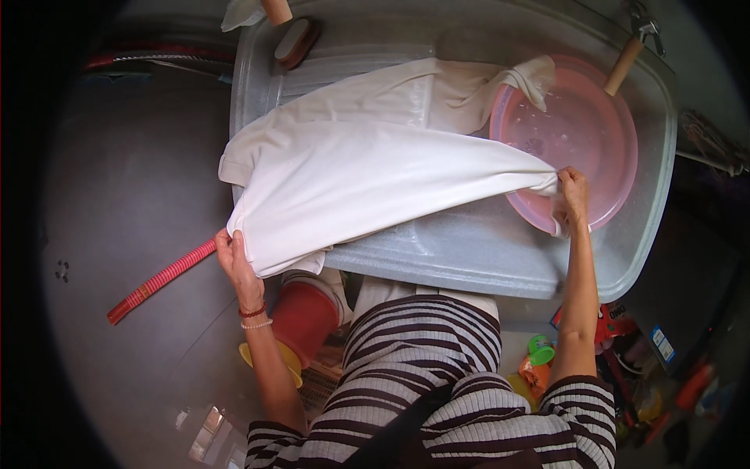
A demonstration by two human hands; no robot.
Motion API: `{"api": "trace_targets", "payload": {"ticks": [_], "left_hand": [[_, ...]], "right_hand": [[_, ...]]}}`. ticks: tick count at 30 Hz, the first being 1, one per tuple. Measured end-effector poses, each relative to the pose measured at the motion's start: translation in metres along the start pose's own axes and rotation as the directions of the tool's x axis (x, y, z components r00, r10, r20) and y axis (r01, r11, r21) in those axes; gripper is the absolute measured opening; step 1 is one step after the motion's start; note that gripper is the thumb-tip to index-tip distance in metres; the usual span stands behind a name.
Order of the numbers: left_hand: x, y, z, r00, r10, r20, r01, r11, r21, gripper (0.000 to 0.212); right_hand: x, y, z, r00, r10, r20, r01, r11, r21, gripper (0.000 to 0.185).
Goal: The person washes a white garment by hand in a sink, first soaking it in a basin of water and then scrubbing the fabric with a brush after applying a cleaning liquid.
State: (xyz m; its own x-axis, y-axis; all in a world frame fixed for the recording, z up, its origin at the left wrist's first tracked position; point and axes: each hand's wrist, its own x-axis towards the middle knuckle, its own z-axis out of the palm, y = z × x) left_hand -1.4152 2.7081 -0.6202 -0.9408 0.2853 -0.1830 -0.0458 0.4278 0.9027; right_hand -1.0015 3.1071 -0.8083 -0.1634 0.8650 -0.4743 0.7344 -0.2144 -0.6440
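A cream garment (363,176), apparently a pair of trousers, is spread across a grey laundry sink (469,264) with a ribbed washboard (351,64). My left hand (239,261) pinches its edge at the left, just beyond the sink's rim. At the far end of the nearer leg, my right hand (575,190) grips the gathered fabric, and a bit of cloth hangs below the fist. That hand is over the near rim of a pink basin (609,152) holding water. The other leg's end drapes over the basin's far left rim.
A scrubbing brush (296,46) lies at the sink's back left. A tap (624,65) reaches over the basin. Left of the sink, a red striped hose (170,275) sticks out. Below are a red bucket (307,319), a green plastic cup (540,352) and a red packet (609,331).
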Motion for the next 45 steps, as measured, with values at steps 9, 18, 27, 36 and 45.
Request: {"api": "trace_targets", "payload": {"ticks": [9, 18, 27, 36, 45], "left_hand": [[-0.009, 0.004, 0.002, 0.999, -0.028, 0.015, 0.028, 0.999, -0.017, 0.018], [-0.008, 0.001, -0.001, 0.999, -0.021, 0.033, 0.022, 0.999, -0.036, 0.017], [-0.003, -0.002, -0.002, 0.998, -0.032, 0.057, 0.037, 0.995, -0.097, 0.019], [-0.005, -0.005, -0.006, 0.999, 0.005, 0.042, -0.003, 0.999, -0.053, 0.020], [-0.007, 0.004, -0.004, 0.998, -0.022, 0.052, 0.027, 0.995, -0.095, 0.020]], "right_hand": [[0.014, 0.027, 0.017, 0.993, 0.003, 0.115, 0.007, 0.996, -0.083, 0.027], [0.055, 0.056, 0.011, 0.936, 0.099, 0.338, -0.325, -0.133, 0.937, 0.021], [-0.061, -0.180, 0.075, 0.475, -0.487, 0.733, -0.589, 0.442, 0.676, 0.049], [0.009, -0.043, 0.016, 0.975, 0.135, 0.178, -0.219, 0.437, 0.873, 0.035], [0.021, -0.026, 0.020, 0.907, 0.284, 0.312, -0.333, 0.028, 0.943, 0.031]]}}
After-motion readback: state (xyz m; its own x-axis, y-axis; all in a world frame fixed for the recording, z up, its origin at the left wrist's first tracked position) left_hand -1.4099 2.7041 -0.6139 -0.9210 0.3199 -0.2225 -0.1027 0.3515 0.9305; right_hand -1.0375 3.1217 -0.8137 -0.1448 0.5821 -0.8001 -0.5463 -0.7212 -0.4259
